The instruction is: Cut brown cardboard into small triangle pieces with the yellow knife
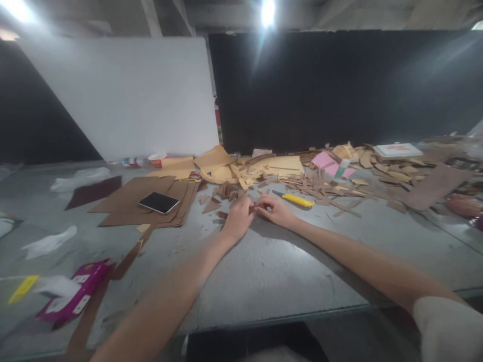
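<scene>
Fingers point(247, 202) together on a brown scrap point(253, 207) (yellow cutter point(298, 200) nearby)

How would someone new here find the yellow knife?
On the grey table, look in front of the big black panel for the scattered brown scraps. The utility knife lies beside them, blade pointing left; its bright yellow handle stands out from the dull brown.

white panel point(151, 95) centre-left | dark panel point(339, 85) right | bright lamps point(268, 12) overhead | grey tabletop point(260, 281) below

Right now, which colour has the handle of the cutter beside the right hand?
The cutter's handle is yellow; it shows in the head view.
</scene>
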Demonstrator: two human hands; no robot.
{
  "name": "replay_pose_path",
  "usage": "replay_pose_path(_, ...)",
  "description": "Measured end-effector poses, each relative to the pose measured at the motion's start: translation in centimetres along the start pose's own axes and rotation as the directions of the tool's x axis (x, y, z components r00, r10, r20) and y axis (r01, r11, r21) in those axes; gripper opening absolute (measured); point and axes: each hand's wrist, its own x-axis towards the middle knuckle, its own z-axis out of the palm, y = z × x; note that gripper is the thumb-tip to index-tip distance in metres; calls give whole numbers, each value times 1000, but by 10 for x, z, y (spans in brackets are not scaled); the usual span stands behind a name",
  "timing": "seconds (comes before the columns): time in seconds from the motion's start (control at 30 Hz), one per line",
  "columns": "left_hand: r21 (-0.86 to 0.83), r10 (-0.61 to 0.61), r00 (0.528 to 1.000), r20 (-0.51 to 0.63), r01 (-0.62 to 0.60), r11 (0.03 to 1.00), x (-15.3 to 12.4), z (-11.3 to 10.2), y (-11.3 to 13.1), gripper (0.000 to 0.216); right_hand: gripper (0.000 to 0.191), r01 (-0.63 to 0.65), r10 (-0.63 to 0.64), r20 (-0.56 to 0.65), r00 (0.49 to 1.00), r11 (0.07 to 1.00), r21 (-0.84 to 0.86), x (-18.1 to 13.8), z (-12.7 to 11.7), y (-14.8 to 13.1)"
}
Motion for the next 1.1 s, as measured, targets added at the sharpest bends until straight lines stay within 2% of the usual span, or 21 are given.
replay_pose_path(0.13,-4,41,999,32,-41,999,-1,-1,0,14,47,-1,0,45,999,1000,30,1,-2,-3)
replay_pose_path(0.27,-15,16,1000,27,-16,1000,0,-1,1,12,43,-10,9,33,999,1000,18,0,-3,-5)
replay_pose_path(0.47,91,24,999,36,-27,995,3,2,2,16,37,-91,91,29,995,996,-18,1,1,7)
replay_pose_path(0.63,164,93,995,-35,-86,983,5,1,1,10,36,-109,108,-91,990,994,0,5,4,15)
replay_pose_path(0.73,201,148,986,-80,-130,971,5,0,-2,2,31,-165,164,-142,976,986,2,5,2,13)
replay_pose_path(0.93,100,163,983,-81,-155,983,5,2,-6,31,29,-171,171,-103,980,985,3,4,-1,11)
replay_pose_path(1.1,107,228,973,-37,-223,969,5,3,-7,32,31,-141,141,-100,985,990,3,3,-1,12)
